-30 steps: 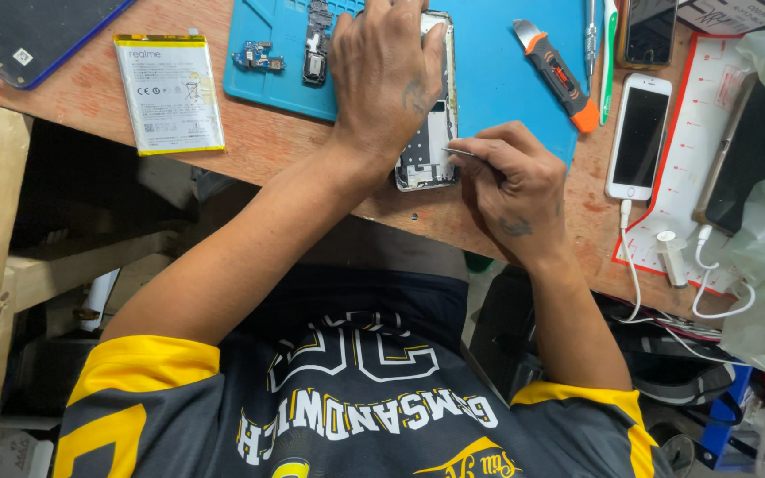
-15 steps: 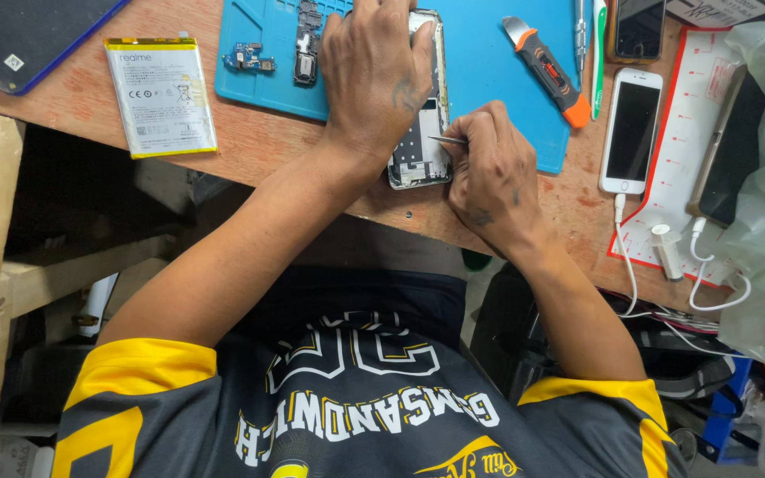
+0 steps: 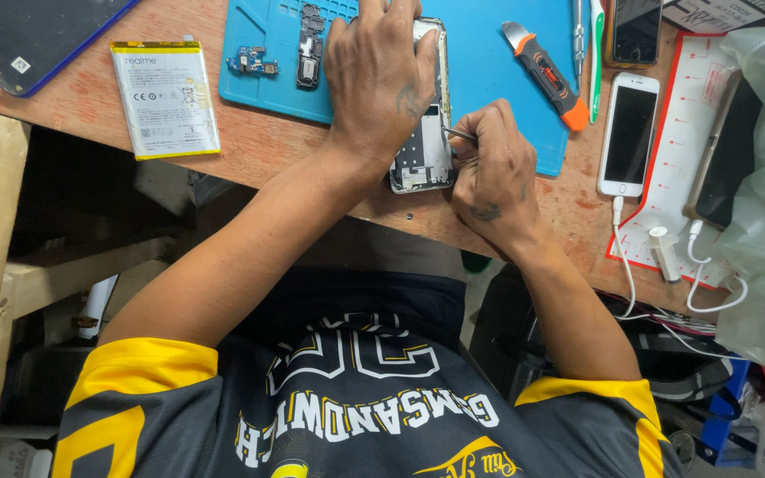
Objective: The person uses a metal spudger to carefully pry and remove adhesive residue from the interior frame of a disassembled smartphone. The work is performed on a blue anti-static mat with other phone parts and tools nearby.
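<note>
Done: I see opened phone (image 3: pixel 425 133) on blue mat (image 3: pixel 489 62), battery (image 3: pixel 166 99) lying apart | left hand (image 3: pixel 382 75) flat, pinning it | right hand (image 3: pixel 493 164) grip pinched on tweezers (image 3: pixel 459 134) | left: tips probably inside frame, boards (image 3: pixel 310 44) unmounted.

Left hand (image 3: pixel 381 84) lies flat, palm down, fingers spread toward the far side. Right hand (image 3: pixel 493 164) sits just right of it, fingers curled in a pinch. Both forearms bare.
</note>
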